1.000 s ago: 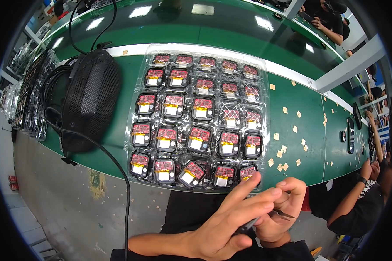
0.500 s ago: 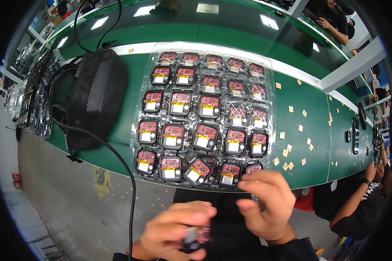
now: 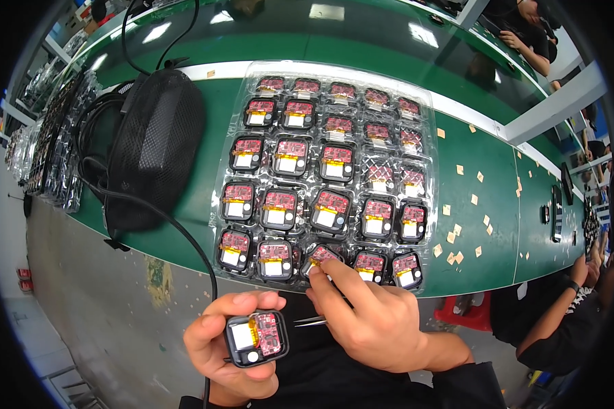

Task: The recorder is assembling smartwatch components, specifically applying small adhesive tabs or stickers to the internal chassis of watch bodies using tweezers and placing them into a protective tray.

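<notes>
My left hand grips a square black device housing by its edges, open side up. Inside show a red circuit board, a silver-white block and yellow tape. My right hand reaches over the front edge of a clear plastic tray. Its fingertips rest on a similar housing in the front row, covering part of it. From beneath the same hand sticks out a thin pair of metal tweezers, seemingly held against the palm. Similar housings fill the tray in rows; some at the back right sit under clear plastic.
A black mesh bag and a black cable lie left of the tray. Stacked clear trays stand farther left. Small tan paper squares are scattered on the green table. A co-worker's arm shows at right.
My left hand has turned the housing into clear view and moved slightly left. My right hand has shifted left from the tray's front right corner onto a front-row housing; tweezers now show beneath it.
</notes>
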The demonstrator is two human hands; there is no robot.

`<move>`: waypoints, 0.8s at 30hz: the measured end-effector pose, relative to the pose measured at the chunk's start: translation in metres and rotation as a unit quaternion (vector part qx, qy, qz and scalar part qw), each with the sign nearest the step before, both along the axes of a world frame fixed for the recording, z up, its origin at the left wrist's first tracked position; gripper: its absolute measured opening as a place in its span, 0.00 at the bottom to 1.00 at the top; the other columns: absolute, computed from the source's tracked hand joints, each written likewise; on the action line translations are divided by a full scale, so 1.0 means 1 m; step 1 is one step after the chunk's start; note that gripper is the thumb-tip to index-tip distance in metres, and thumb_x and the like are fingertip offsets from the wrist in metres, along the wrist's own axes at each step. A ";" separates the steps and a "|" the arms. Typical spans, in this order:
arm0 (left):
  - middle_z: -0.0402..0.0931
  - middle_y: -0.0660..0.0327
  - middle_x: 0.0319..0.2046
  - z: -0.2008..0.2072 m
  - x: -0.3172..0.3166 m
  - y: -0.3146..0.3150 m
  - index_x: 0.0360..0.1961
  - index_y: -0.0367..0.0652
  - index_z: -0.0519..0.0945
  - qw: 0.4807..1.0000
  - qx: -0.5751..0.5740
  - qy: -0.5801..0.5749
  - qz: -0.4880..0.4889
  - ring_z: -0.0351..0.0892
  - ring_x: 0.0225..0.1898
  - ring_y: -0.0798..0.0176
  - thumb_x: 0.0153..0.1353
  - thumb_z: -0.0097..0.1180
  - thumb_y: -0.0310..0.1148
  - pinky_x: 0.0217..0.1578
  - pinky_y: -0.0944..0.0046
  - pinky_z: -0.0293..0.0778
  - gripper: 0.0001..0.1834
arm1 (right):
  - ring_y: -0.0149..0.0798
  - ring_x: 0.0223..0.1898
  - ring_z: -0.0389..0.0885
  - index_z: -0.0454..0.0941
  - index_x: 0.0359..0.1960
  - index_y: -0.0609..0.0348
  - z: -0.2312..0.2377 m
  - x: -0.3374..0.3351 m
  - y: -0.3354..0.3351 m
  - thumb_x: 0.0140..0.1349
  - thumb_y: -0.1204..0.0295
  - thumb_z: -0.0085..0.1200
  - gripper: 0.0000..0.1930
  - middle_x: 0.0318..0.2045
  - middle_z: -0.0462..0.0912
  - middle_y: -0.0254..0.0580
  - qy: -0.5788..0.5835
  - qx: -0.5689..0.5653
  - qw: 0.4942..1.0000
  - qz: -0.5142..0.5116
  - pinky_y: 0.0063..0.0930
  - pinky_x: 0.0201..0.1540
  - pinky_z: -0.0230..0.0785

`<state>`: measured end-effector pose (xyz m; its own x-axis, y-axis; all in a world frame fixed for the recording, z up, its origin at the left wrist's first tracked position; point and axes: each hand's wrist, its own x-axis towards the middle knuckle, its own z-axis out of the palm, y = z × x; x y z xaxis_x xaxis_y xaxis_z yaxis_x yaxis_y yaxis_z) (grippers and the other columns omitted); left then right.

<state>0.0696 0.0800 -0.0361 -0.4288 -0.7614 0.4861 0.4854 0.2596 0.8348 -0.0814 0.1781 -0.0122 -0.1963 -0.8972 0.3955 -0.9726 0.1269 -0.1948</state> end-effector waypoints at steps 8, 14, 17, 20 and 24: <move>0.72 0.39 0.58 -0.005 -0.007 -0.006 0.67 0.39 0.59 0.999 0.008 -0.007 -0.034 0.82 0.53 0.47 0.67 0.65 0.42 0.52 0.47 0.82 0.37 | 0.20 0.16 0.68 0.86 0.43 0.57 -0.002 -0.010 0.006 0.51 0.71 0.57 0.16 0.49 0.85 0.34 0.000 -0.005 0.999 0.040 0.16 0.15 0.60; 0.73 0.37 0.56 -0.004 -0.013 -0.003 0.65 0.36 0.61 0.999 0.039 -0.006 -0.019 0.83 0.52 0.46 0.66 0.65 0.44 0.52 0.48 0.83 0.37 | 0.20 0.16 0.67 0.87 0.46 0.56 0.011 -0.006 0.009 0.51 0.70 0.57 0.19 0.53 0.85 0.37 0.025 0.061 0.997 0.028 0.16 0.15 0.61; 0.73 0.36 0.56 -0.004 -0.014 -0.003 0.65 0.35 0.61 0.999 0.046 -0.005 -0.016 0.83 0.51 0.46 0.65 0.66 0.44 0.51 0.48 0.83 0.37 | 0.21 0.15 0.67 0.87 0.48 0.55 0.015 -0.008 0.011 0.51 0.70 0.57 0.20 0.55 0.85 0.38 0.034 0.089 0.995 0.033 0.16 0.15 0.61; 0.74 0.35 0.56 -0.002 -0.016 -0.003 0.65 0.34 0.62 0.998 0.053 -0.001 -0.020 0.83 0.52 0.45 0.65 0.66 0.44 0.52 0.48 0.83 0.37 | 0.21 0.15 0.66 0.87 0.48 0.55 0.018 -0.007 0.012 0.51 0.70 0.56 0.21 0.56 0.84 0.39 0.048 0.103 0.993 0.032 0.16 0.15 0.61; 0.74 0.35 0.57 0.000 -0.017 -0.001 0.64 0.33 0.64 0.995 0.089 0.008 -0.045 0.83 0.54 0.45 0.64 0.68 0.44 0.53 0.48 0.82 0.37 | 0.21 0.15 0.67 0.86 0.49 0.55 0.020 -0.009 0.014 0.50 0.69 0.58 0.22 0.55 0.85 0.37 0.047 0.112 0.992 0.039 0.17 0.15 0.63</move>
<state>0.0521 0.0787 -0.0362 -0.4926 -0.7950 0.3540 0.5128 0.0635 0.8562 -0.0905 0.1921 0.0076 -0.0938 -0.9757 0.1981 -0.9938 0.0797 -0.0780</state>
